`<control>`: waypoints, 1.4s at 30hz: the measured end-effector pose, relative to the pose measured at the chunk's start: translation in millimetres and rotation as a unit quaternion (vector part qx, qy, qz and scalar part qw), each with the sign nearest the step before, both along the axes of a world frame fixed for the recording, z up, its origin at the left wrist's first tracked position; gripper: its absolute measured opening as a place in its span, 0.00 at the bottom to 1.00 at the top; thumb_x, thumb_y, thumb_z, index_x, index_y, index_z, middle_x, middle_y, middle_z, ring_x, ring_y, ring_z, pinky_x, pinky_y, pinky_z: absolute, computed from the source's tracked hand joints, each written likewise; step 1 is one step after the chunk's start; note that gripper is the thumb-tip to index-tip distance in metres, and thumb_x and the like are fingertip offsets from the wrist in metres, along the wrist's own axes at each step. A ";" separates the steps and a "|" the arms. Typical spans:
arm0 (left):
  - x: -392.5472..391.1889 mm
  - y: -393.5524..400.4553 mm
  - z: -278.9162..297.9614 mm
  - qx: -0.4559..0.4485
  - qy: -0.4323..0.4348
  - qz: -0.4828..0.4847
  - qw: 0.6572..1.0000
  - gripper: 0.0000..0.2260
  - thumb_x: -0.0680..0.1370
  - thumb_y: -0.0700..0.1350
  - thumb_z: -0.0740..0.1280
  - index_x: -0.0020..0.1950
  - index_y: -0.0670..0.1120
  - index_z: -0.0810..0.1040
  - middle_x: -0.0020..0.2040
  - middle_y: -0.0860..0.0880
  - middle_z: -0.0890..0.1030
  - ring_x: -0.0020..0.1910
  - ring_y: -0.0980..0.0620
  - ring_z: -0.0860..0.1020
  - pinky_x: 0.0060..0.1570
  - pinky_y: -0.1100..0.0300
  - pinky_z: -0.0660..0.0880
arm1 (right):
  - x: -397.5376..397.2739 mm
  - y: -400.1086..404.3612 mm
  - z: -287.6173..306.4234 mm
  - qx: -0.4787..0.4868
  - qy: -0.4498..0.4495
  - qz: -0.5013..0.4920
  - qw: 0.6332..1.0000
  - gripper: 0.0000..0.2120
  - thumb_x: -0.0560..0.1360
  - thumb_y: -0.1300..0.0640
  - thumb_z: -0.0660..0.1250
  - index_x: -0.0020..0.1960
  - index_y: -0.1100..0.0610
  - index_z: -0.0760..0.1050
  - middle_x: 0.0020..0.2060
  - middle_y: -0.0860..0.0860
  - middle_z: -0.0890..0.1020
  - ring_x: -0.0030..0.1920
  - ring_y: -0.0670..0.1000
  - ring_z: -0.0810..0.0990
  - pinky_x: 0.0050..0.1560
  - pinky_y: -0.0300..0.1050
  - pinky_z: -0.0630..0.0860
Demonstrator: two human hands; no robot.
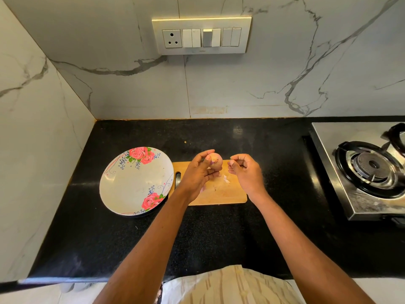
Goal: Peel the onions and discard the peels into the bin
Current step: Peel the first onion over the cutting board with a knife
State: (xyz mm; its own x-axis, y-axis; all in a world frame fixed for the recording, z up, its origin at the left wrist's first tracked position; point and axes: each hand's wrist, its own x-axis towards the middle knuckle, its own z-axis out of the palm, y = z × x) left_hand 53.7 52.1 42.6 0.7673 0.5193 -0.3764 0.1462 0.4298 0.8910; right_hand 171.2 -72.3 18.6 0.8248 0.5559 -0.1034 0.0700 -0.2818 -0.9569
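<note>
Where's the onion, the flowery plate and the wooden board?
onion (215, 161), head view, on its pink top between the fingers.
flowery plate (131, 183), head view, on its bare white middle.
wooden board (221, 194), head view, on bare wood near its front edge.

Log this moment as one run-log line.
step: peeling | left hand: holds onion | right hand: beside onion, fingers curled | peel scraps: on cutting board
</note>
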 end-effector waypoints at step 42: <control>-1.1 -1.2 2.5 0.033 0.007 0.009 0.999 0.09 0.82 0.46 0.67 0.62 0.53 0.74 0.56 0.53 0.82 0.55 0.52 0.84 0.54 0.61 0.81 | -4.5 2.0 22.7 -0.059 -0.216 0.086 0.971 0.05 0.77 0.55 0.73 0.53 0.52 0.85 0.44 0.40 0.82 0.48 0.30 0.78 0.46 0.23 0.72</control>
State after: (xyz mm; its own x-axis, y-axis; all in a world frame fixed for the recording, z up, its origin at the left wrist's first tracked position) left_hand 52.6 50.9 45.0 0.7529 0.5563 -0.3518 0.1523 0.3727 0.9154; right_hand 166.7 -70.3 41.3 0.7015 0.6944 0.1604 0.5132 -0.3360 -0.7898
